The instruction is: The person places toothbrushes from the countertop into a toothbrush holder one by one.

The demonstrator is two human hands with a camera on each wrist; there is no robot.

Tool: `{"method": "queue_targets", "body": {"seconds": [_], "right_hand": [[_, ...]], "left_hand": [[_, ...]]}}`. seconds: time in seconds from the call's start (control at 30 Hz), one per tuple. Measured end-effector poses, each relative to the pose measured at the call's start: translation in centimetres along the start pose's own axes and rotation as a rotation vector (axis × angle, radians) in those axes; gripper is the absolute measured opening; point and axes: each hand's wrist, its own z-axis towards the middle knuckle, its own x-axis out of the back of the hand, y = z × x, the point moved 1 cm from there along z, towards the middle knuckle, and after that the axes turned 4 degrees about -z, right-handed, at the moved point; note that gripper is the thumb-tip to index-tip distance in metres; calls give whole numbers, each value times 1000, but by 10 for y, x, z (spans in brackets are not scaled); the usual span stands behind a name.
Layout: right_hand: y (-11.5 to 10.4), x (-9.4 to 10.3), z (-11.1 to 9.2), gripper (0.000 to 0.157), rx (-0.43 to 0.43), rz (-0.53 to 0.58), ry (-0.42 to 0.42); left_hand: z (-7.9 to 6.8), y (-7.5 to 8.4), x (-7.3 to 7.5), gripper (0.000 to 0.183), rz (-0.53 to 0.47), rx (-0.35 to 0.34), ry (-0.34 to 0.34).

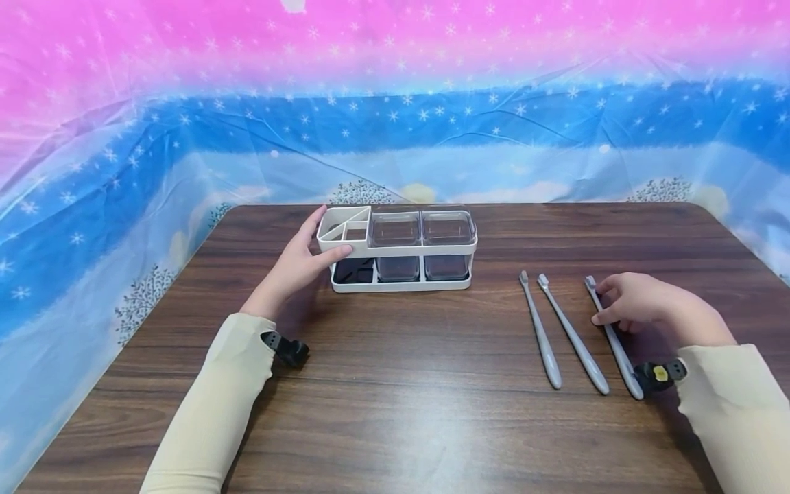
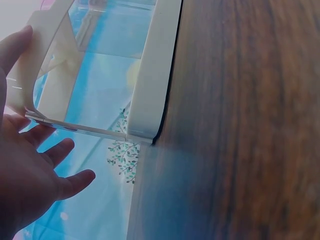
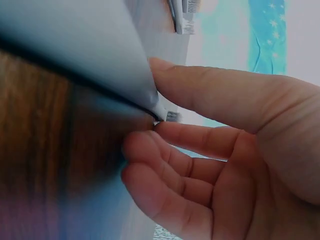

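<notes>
A white two-tier toothbrush holder with clear cups in it stands left of centre on the table. At its left end my left hand grips the upper rim, thumb at the front and fingers at the far side; the left wrist view shows the other fingers spread below the rim. On the right lie three grey toothbrushes, bristle heads pointing away. My right hand pinches the rightmost toothbrush near its head, thumb on the left side. The middle toothbrush and the left toothbrush lie untouched.
The brown wooden table reaches back to a pink and blue snowflake-patterned cloth hanging behind it. A small black camera is strapped to the left wrist, and another black camera to the right one, close over the rightmost handle's end.
</notes>
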Motion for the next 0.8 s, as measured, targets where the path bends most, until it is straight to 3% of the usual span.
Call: {"method": "queue_targets", "body": {"seconds": [0.53,0.8], "right_hand": [[-4,-4,1,69,7,93,-41],[-4,3,-3,66,54,108,23]], "left_hand": [[0,-1,1,90,10,4,-19],[0,-1,1,90,74,-9,-7]]}}
